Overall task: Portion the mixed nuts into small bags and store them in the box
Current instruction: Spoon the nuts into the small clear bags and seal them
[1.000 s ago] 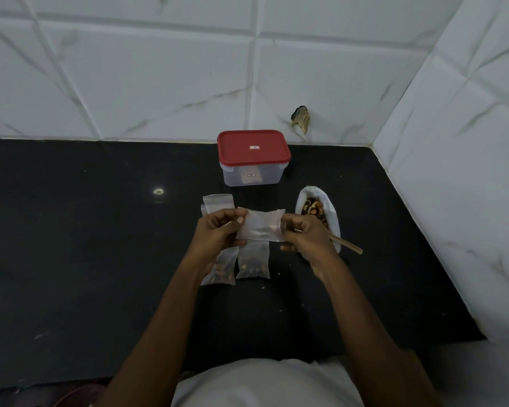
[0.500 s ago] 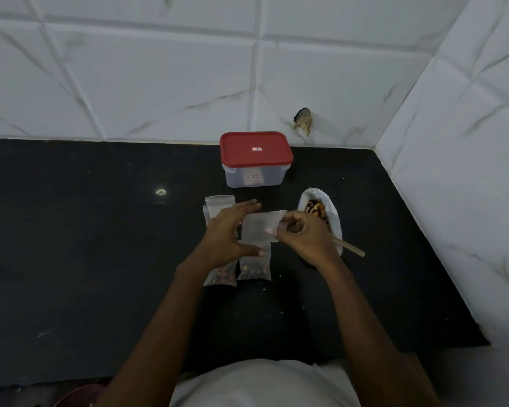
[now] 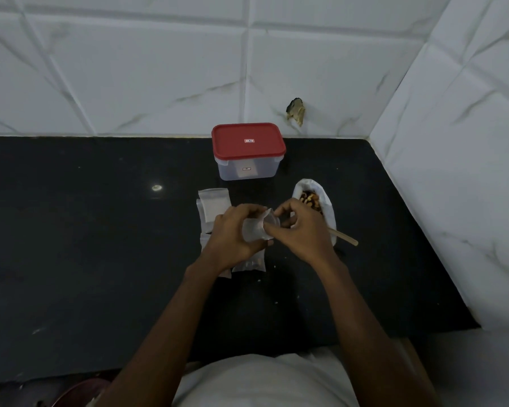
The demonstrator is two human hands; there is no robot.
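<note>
Bag gripped in front of the box, mouth rounded open.
Left hand curls round the bag's body; half a second ago its fingers lay spread flat over it. Right hand pinches the bag's rim between thumb and forefinger, other fingers bent, as before. Mixed nuts lie in their white sack off the box's front-right corner.
</note>
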